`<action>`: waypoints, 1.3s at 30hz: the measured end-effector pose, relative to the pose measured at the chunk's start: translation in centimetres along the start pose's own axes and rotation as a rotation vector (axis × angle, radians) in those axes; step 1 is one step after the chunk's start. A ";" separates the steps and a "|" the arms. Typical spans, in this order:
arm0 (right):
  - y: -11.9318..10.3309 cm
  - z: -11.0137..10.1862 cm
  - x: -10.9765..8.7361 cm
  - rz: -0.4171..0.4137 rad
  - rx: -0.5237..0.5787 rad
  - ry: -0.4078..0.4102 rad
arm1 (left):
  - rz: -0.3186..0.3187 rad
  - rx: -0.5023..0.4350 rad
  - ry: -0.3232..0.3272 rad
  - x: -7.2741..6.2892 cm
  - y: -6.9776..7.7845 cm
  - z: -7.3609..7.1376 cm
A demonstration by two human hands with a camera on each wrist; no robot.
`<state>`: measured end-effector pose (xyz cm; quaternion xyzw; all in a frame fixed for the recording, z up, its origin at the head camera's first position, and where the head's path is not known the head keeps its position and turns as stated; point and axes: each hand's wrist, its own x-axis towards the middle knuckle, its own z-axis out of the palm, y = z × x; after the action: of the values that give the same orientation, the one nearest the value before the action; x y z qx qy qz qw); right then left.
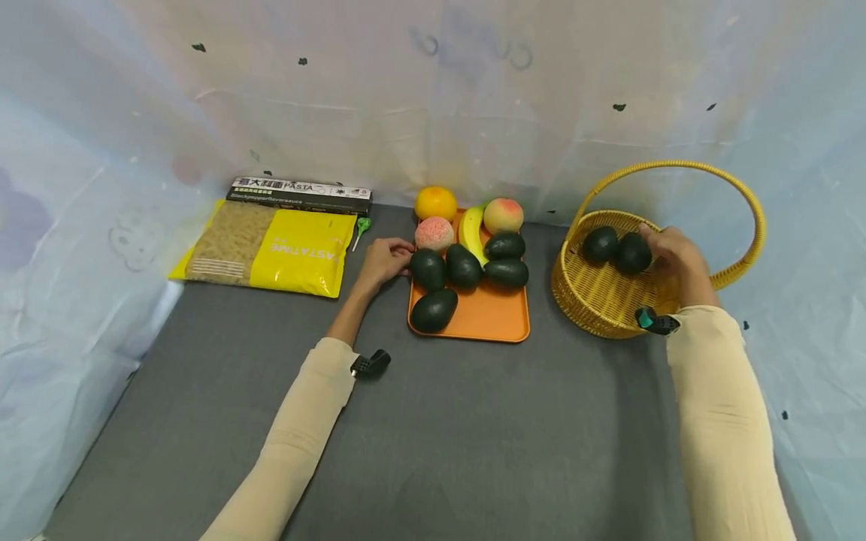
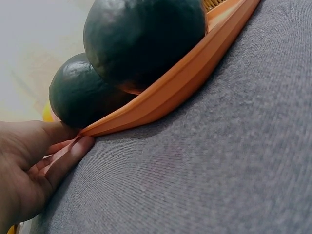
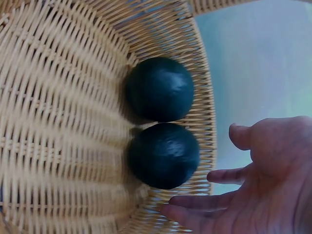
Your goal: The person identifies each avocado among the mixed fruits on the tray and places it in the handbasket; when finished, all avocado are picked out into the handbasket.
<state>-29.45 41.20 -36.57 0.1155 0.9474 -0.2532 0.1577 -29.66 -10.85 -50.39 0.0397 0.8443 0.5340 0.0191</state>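
At the left rim of an orange tray (image 1: 483,315), my left hand (image 1: 387,259) pinches the edge. The left wrist view shows its thumb above the rim and its fingers (image 2: 66,158) below. Several dark green avocados (image 1: 434,310) lie on the tray with a banana (image 1: 472,234), an orange (image 1: 436,204) and two peach-like fruits (image 1: 504,216). My right hand (image 1: 679,254) is over the right side of a yellow wicker basket (image 1: 588,306), holding nothing. Its fingers are spread near the basket wall in the right wrist view, beside two avocados (image 3: 163,155) lying inside.
The basket's tall handle (image 1: 676,164) arches over the right forearm. Left of the tray lie a yellow pasta bag (image 1: 298,255), a black-and-white pasta box (image 1: 298,197) and a small green-headed stick (image 1: 363,225). A pale patterned curtain (image 1: 406,113) hangs behind the grey table (image 1: 473,436).
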 end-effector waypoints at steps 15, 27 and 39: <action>-2.6 -1.6 -3.8 -0.038 -0.071 0.024 | 0.007 0.007 0.001 0.3 0.0 -0.1; -8.8 -0.7 -10.1 -0.133 -0.049 0.227 | -0.019 -0.023 -0.011 0.3 -0.2 -0.2; -13.7 2.7 -11.7 -0.737 0.238 0.656 | -0.003 -0.005 -0.012 0.0 0.0 0.1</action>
<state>-22.07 26.62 -28.51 -0.1356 0.8895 -0.3486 -0.2624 -29.61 -10.77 -50.47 0.0414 0.8429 0.5359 0.0249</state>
